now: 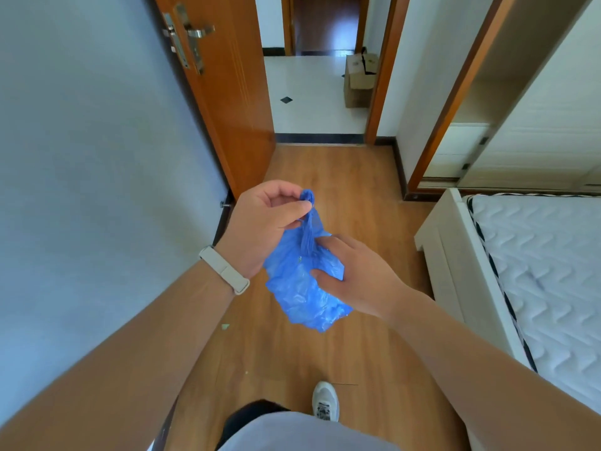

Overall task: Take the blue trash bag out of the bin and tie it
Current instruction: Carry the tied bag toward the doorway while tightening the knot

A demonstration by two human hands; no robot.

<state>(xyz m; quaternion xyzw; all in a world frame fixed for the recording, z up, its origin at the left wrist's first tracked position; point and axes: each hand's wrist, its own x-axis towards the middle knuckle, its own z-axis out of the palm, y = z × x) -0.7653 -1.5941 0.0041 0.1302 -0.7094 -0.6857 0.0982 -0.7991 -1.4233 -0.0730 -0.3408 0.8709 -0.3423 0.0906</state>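
Head view – blue trash bag held above floor – bed right

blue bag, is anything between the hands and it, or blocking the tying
Nothing visible. The left hand pinches the twisted neck at the top of the blue bag, and the right hand grips its body directly. The bag hangs in open air above the floor; no bin is in view.

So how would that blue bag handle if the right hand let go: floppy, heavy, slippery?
Likely floppy: the blue bag is crumpled and sags below its twisted neck. Probably light, since the left hand lifts it by a fingertip pinch. The thin glossy film may slip.
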